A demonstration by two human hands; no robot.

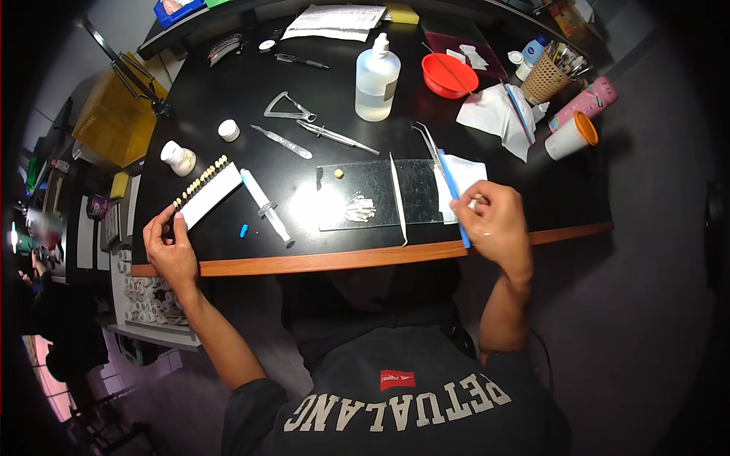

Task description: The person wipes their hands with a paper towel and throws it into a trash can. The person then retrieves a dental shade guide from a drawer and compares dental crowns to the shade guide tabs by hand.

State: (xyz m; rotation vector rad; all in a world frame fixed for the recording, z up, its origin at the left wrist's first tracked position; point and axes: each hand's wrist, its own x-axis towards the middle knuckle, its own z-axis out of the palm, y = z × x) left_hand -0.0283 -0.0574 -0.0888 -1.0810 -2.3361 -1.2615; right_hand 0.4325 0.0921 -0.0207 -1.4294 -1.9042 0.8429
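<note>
My left grip (171, 239) pinches the near end of a shade guide (211, 199), a white strip edged with tooth-coloured tabs that slants up and away from my fingers over the black worktop (220, 87), while my right grip (493, 224) closes on a slim blue stick (451, 190) above a sheet of white paper (473, 169). Between my two grips lies a clear slab (367, 176) bearing a pile of small whitish strips (360, 207) and a yellowish ball (339, 174); a thin metal instrument (398, 199) crosses it, just left of my right grip. A syringe (266, 207) and a small blue cap (244, 230) sit to the right of my left grip, with a white bottle (178, 158) beyond it. Farther out, ahead of my right grip, bent-tip tweezers (427, 138) lie near the blue stick, and beyond them stand a squeeze bottle (377, 80) and a red bowl (450, 80).
</note>
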